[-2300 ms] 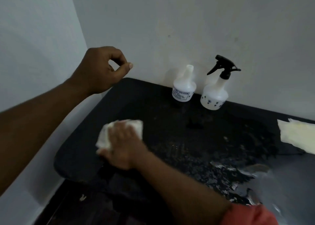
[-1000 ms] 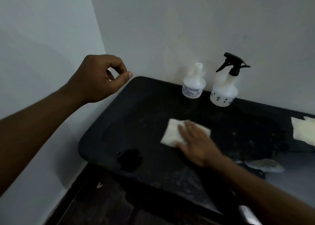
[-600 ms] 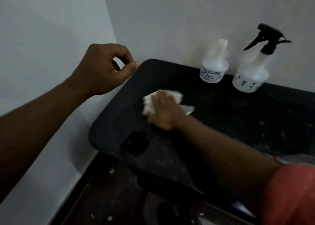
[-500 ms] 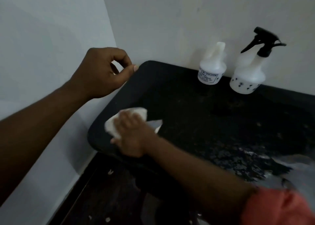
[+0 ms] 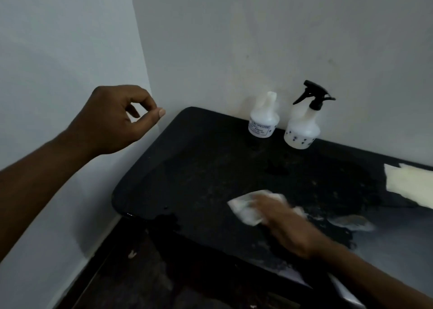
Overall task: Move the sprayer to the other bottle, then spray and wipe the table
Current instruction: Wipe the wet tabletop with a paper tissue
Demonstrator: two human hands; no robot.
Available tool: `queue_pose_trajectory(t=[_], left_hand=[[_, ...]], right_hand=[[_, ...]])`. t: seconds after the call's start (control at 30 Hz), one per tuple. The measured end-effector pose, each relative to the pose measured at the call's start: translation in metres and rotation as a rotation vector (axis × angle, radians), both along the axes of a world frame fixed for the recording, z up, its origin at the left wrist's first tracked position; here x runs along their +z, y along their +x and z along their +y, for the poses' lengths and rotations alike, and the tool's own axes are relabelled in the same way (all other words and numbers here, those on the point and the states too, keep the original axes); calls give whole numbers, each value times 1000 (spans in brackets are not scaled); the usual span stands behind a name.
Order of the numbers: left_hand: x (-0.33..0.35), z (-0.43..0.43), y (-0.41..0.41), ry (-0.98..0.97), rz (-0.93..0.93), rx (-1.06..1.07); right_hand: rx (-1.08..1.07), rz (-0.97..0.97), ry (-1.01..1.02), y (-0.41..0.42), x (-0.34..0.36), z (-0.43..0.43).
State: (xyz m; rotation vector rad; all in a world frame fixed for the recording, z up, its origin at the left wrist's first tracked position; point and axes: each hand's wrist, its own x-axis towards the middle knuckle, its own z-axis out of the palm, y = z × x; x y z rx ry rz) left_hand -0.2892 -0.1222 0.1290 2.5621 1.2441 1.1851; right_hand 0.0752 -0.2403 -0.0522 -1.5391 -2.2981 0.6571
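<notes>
My right hand [image 5: 284, 224] presses a crumpled white cloth [image 5: 248, 209] flat on the black table [image 5: 199, 158], near the table's middle front; the hand is motion-blurred. My left hand [image 5: 114, 119] hangs in the air by the left wall, fingers curled loosely with thumb near forefinger, holding nothing. Against the back wall stand two white bottles. The right bottle [image 5: 302, 130] carries the black trigger sprayer [image 5: 312, 95]. The left bottle [image 5: 263, 121] has a bare neck and a printed label.
A pale yellow cloth [image 5: 410, 184] lies at the table's right edge. Wet streaks [image 5: 346, 222] glisten to the right of my right hand. Walls close the table in at the back and left. Dark floor shows below the table's front edge.
My right hand has swept the white cloth from the table's front left corner rightward to the middle. The left hand has stayed raised. The bottles have not moved.
</notes>
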Motion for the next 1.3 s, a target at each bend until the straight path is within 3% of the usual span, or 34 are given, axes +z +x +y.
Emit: queue_pose_trajectory(t=[0.13,0.27,0.33,0.5,0.57,0.73,0.8,1.0,1.17,1.3], left_hand=[[-6,0,2,12,-10,-20],[-12,3,6,-2,-18,-22],[-17,4,12,-10,-39,-23],[-27,3,33,-41,-9,-99],[-29,7,34,-25,12,-132],[-38,23,2,-19,29,-123],[-46,30,-12,-50,16,-79],[-76,37,13,-105,-70,-98],[-86,43,52,-133,-72,-129],[-89,49,76,-167,-91,-136]], right_hand=[[-482,-236,12,111,-1,-36],[-683,-328,-15,123,-9,-59],[-612,-337,-40,89,-9,-66],[-29,-348,39,-26,-9,-65],[-27,-306,-25,-39,-7,-38],[-460,-340,-66,0,-6,83],[-526,-372,-69,2,-9,125],[-305,-380,-72,-90,-17,195],[81,-334,59,-185,-20,168],[213,-321,118,-170,-22,146]])
